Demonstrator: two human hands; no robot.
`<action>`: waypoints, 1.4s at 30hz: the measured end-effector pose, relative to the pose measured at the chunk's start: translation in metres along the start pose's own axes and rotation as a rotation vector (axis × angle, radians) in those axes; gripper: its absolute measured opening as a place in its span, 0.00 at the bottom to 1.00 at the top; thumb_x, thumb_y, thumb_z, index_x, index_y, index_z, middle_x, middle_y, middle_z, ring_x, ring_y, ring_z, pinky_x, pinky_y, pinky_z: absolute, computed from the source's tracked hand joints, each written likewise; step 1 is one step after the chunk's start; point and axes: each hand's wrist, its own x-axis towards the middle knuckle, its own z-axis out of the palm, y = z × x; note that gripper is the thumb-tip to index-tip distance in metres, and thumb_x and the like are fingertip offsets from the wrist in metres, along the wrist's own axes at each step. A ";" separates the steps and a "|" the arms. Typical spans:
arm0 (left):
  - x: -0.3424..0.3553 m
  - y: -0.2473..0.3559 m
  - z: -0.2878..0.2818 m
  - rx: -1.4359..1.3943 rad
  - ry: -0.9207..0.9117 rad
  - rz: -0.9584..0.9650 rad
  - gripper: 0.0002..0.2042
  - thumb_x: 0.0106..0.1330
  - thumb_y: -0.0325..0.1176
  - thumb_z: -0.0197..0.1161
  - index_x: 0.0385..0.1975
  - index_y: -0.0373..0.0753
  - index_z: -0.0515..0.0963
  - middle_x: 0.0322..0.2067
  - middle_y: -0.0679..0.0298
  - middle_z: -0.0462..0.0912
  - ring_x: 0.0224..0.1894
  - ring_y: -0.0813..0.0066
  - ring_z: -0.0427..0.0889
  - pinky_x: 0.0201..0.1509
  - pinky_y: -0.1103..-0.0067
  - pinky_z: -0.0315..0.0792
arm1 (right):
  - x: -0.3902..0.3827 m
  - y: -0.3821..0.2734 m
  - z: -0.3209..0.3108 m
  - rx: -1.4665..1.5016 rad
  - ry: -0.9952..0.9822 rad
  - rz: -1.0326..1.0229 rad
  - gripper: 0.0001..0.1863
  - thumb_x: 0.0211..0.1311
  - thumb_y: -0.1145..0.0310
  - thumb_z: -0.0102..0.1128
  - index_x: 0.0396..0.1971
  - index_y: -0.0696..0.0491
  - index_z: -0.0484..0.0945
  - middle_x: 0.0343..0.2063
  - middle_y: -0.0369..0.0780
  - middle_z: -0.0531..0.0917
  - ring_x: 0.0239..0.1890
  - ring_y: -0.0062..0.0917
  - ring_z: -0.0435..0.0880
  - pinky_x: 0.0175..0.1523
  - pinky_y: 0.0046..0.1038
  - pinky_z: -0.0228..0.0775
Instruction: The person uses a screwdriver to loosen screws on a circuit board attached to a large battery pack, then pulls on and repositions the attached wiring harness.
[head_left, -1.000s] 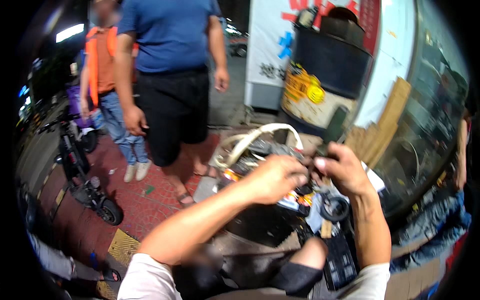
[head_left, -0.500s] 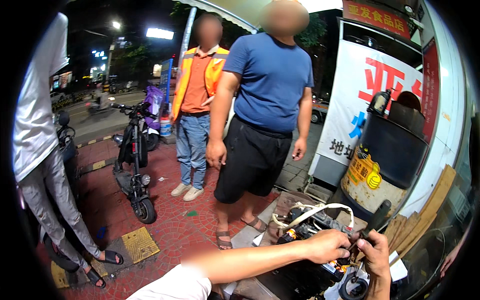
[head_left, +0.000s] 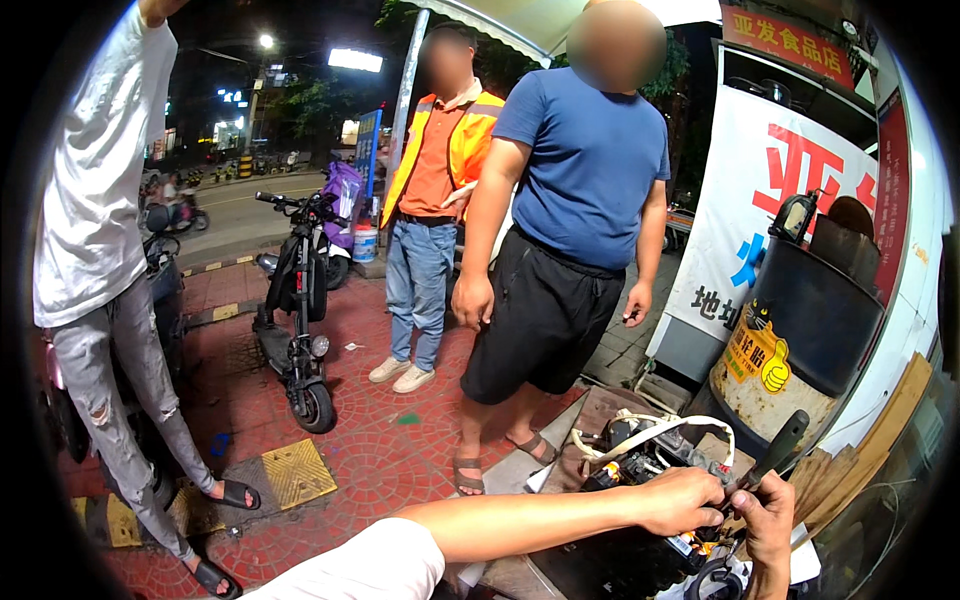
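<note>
Scooter (head_left: pixel 302 345) left of hands (head_left: pixel 682 502), drum (head_left: pixel 825 300) beyond; planks (head_left: pixel 880 430) right of drum.

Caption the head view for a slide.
At night, left hand and right hand close together by a looped white cable, black scooter beyond.

Short white sleeve (head_left: pixel 372 562), bare hands (head_left: pixel 684 501)

I see a black scooter (head_left: pixel 312 295) on red paving (head_left: pixel 370 455); a white-shirted person (head_left: pixel 100 285) stands left of it, an orange-vested person (head_left: pixel 425 200) right of it, purple cloth (head_left: pixel 344 203) behind.
</note>
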 end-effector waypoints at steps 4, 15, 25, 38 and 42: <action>0.000 -0.001 0.002 0.010 0.007 -0.004 0.13 0.70 0.39 0.68 0.39 0.32 0.83 0.40 0.49 0.86 0.51 0.43 0.84 0.54 0.54 0.77 | -0.003 0.011 0.009 0.027 0.064 0.002 0.19 0.63 0.57 0.80 0.36 0.57 0.82 0.28 0.29 0.82 0.30 0.13 0.77 0.35 0.21 0.67; -0.002 0.009 -0.006 0.025 0.020 0.043 0.12 0.70 0.37 0.67 0.34 0.33 0.82 0.39 0.50 0.82 0.52 0.43 0.82 0.53 0.53 0.76 | 0.033 -0.078 -0.014 -0.064 0.187 -0.233 0.53 0.62 0.41 0.71 0.79 0.59 0.66 0.50 0.47 0.85 0.45 0.22 0.84 0.44 0.22 0.76; -0.004 0.016 -0.008 0.037 0.084 0.021 0.11 0.65 0.36 0.67 0.31 0.33 0.85 0.33 0.45 0.87 0.42 0.39 0.87 0.47 0.51 0.79 | 0.058 -0.096 -0.028 -0.427 -0.080 -0.277 0.18 0.76 0.66 0.65 0.59 0.61 0.84 0.40 0.39 0.79 0.42 0.23 0.81 0.47 0.24 0.73; -0.003 0.004 -0.005 0.006 0.077 0.055 0.13 0.66 0.37 0.66 0.34 0.31 0.83 0.35 0.42 0.86 0.45 0.36 0.86 0.47 0.50 0.79 | 0.055 -0.067 0.006 0.107 0.000 -0.148 0.26 0.79 0.55 0.64 0.65 0.58 0.73 0.37 0.40 0.83 0.33 0.26 0.88 0.40 0.26 0.82; -0.008 0.009 -0.004 0.006 0.068 0.010 0.10 0.64 0.34 0.65 0.35 0.31 0.84 0.36 0.41 0.86 0.45 0.36 0.86 0.49 0.50 0.79 | 0.051 -0.045 0.027 0.301 0.140 -0.187 0.21 0.80 0.58 0.62 0.62 0.54 0.70 0.32 0.37 0.77 0.26 0.20 0.81 0.29 0.22 0.76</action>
